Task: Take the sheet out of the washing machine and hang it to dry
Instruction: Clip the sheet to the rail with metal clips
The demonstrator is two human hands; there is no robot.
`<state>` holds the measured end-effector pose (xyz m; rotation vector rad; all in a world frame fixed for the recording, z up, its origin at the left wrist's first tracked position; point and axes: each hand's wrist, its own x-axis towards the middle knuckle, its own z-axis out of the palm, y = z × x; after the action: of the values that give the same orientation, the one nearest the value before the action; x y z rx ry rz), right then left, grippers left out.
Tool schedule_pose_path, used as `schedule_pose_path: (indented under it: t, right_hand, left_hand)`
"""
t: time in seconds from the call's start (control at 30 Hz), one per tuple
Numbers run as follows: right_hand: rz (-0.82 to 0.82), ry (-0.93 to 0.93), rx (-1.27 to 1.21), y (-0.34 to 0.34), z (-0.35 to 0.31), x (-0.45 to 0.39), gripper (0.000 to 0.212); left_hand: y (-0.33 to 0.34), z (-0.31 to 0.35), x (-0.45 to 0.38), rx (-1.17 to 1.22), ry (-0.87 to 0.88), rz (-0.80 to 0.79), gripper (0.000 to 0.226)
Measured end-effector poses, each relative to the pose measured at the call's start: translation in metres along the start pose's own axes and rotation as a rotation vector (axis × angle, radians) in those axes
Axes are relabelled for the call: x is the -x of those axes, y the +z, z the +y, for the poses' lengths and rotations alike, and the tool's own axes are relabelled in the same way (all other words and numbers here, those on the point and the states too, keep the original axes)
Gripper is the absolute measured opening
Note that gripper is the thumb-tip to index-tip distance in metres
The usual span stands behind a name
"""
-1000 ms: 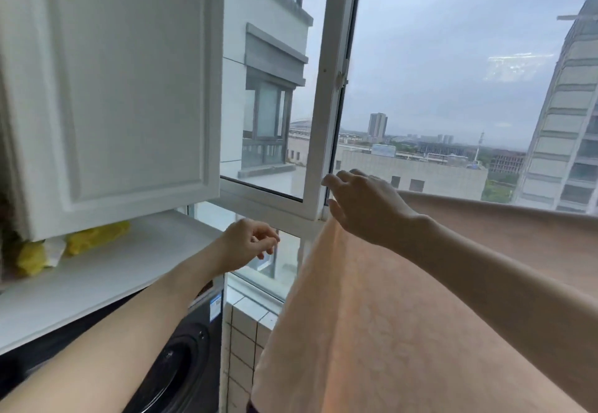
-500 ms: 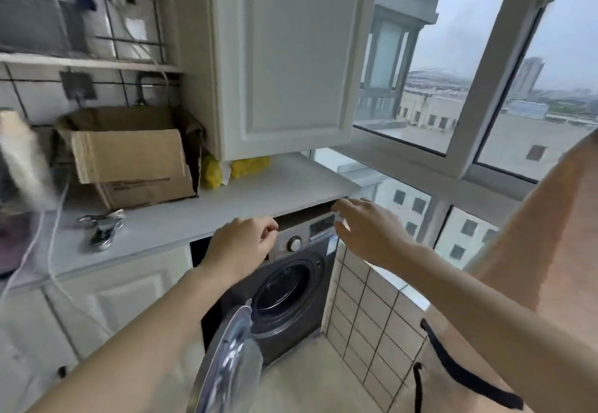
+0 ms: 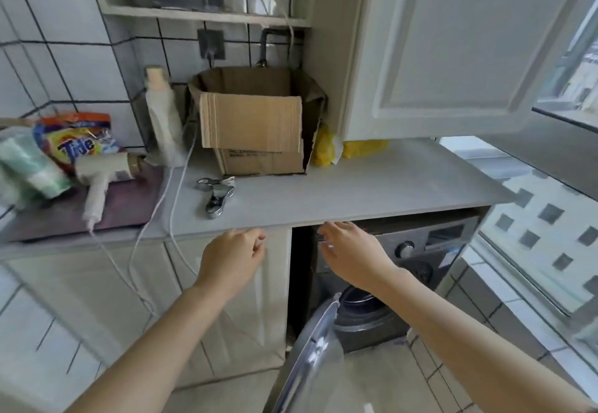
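1. Sheet: not in view, whereabouts unknown; likely soft, damp and heavy, best gathered by an edge.
2. Washing machine (image 3: 398,276), door (image 3: 310,357) open, under the tabletop's (image 3: 372,192) right end.
3. Left hand (image 3: 231,258) loosely curled, right hand (image 3: 351,252) spread, both empty at the tabletop's front edge.

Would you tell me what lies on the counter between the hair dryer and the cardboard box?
White cords and a metal tool, in the head view.

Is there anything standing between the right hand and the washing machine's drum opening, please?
Nothing visible does: the right hand hovers above the drum opening, and the door stands swung open to the left.
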<state>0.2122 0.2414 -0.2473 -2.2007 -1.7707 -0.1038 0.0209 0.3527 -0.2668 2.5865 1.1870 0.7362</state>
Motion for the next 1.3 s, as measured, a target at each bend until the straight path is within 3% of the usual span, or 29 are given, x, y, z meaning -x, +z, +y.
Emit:
schedule_pose_path:
  t: [0.3, 0.4, 0.73, 1.0, 1.3]
  right_hand:
    - [-0.148, -0.164, -0.122, 0.070, -0.019, -0.114, 0.033]
    - [-0.182, -0.197, -0.136, 0.089, -0.029, -0.141, 0.033]
    - [-0.234, -0.324, -0.074, 0.155, -0.080, -0.202, 0.040]
    - [-0.167, -0.298, 0.072, 0.168, -0.105, -0.244, 0.084]
    - [-0.214, -0.196, 0.161, 0.170, -0.102, -0.259, 0.078]
  left_hand:
    - [0.029, -0.084, -0.055, -0.122, -0.136, 0.018, 0.012]
    - [0.034, -0.109, -0.076, -0.154, -0.134, 0.039, 0.022]
    - [0.049, -0.189, -0.151, -0.250, -0.049, -0.024, 0.057]
    - [0.055, -0.228, -0.197, -0.244, 0.100, -0.136, 0.068]
    - [0.067, -0.222, -0.229, -0.183, 0.250, -0.184, 0.061]
